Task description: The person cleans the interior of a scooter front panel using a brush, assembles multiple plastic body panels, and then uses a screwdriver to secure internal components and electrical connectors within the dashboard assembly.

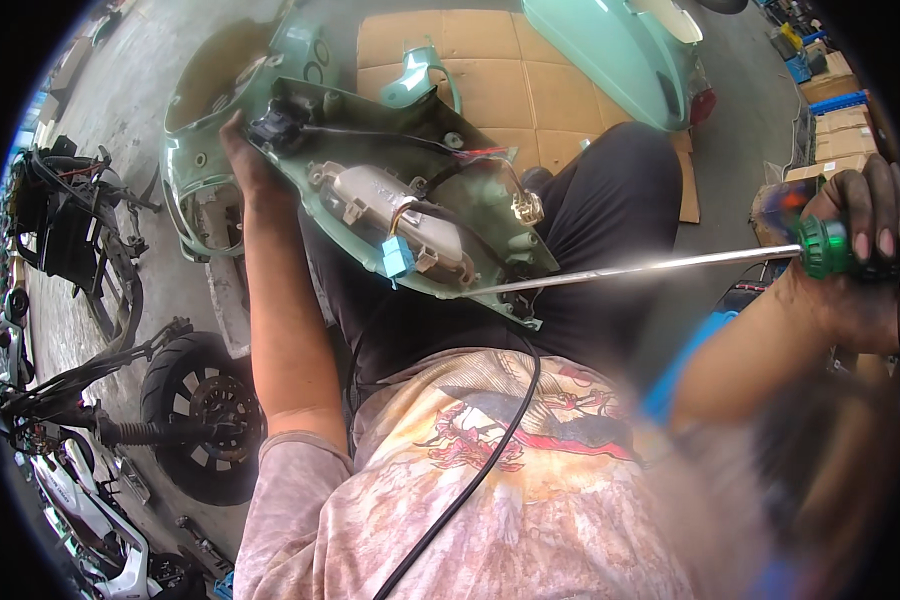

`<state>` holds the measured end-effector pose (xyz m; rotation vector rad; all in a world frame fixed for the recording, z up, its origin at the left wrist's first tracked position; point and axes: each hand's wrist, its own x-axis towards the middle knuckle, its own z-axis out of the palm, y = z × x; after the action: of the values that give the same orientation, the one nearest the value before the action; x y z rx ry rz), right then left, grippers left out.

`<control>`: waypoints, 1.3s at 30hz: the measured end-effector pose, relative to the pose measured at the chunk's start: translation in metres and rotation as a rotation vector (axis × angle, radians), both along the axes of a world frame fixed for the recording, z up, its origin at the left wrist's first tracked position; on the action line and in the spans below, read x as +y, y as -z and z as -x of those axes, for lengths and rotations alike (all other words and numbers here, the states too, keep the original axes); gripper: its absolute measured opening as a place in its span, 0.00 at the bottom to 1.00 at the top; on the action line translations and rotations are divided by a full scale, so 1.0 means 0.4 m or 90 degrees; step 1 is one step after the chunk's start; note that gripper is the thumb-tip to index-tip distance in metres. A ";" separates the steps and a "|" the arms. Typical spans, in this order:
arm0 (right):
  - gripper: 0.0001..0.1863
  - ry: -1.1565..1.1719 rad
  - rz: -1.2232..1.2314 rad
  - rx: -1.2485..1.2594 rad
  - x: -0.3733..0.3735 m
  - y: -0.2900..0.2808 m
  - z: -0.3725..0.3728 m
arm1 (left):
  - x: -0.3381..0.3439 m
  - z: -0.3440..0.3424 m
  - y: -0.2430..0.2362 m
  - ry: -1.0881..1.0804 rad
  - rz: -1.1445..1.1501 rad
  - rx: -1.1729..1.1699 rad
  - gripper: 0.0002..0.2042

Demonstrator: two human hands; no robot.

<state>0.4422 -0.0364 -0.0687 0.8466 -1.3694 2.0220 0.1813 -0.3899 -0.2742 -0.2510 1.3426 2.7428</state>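
Your left hand (253, 168) is closed on the upper left edge of a mint-green moulded plastic panel (485, 205), thumb up at the rim, the other fingers mostly out of sight. The panel lies tilted over your lap, its hollow inner side facing up, against your dark trousers (625, 190).

Over on the right, your right hand (875, 208) is curled firmly around the green handle of a long steel-shafted screwdriver (650, 271). Its shaft runs left to the panel's lower edge; whether the tip sits in a screw, you cannot tell from here.

Inside the panel there's an elongated greyish lamp housing (395, 205), a light-blue plug connector (398, 257) hanging from its wires, and a whitish connector (527, 208) nearer your knee. A black cable (470, 470) trails down across your shirt.

On the grey floor ahead, a flattened brown cardboard sheet (530, 45) carries a small curved mint-green part (410, 80); a big mint-green body shell (620, 55) lies at its right. To your left: a black-tyred wheel (157, 400) and a white motorcycle (105, 535). Brown cardboard boxes (842, 140) line the far right.
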 end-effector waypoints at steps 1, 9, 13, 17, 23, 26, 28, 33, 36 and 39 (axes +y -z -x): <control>0.15 -0.032 -0.004 -0.015 0.015 0.008 0.025 | 0.001 0.001 0.003 0.007 0.000 0.000 0.19; 0.16 0.008 0.085 -0.013 0.048 0.053 0.041 | 0.001 0.008 -0.001 0.028 0.001 0.009 0.19; 0.17 0.107 0.112 -0.040 -0.015 0.045 0.027 | -0.002 0.009 -0.006 0.036 0.003 0.013 0.19; 0.16 0.111 0.104 -0.040 0.016 0.062 0.023 | 0.005 0.010 -0.008 0.048 -0.004 0.019 0.19; 0.14 0.131 0.104 -0.051 0.039 0.082 0.021 | 0.003 0.011 -0.010 0.058 -0.007 0.021 0.19; 0.13 0.142 0.101 -0.057 0.045 0.085 0.017 | 0.001 0.010 -0.012 0.060 -0.007 0.021 0.19; 0.13 0.149 0.098 -0.061 0.048 0.090 0.017 | -0.001 0.008 -0.015 0.062 -0.007 0.019 0.19; 0.12 0.162 0.090 -0.073 0.050 0.103 0.010 | -0.003 0.001 -0.016 0.069 -0.005 0.018 0.19; 0.12 0.168 0.086 -0.081 0.053 0.108 0.008 | -0.007 0.000 -0.016 0.069 -0.004 0.018 0.19; 0.12 0.178 0.079 -0.097 0.070 0.111 0.005 | -0.002 0.007 -0.013 0.068 -0.006 0.021 0.19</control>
<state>0.4403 -0.0082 -0.1132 0.4283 -1.3432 1.9581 0.1783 -0.3906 -0.2690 -0.1308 1.3111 2.6756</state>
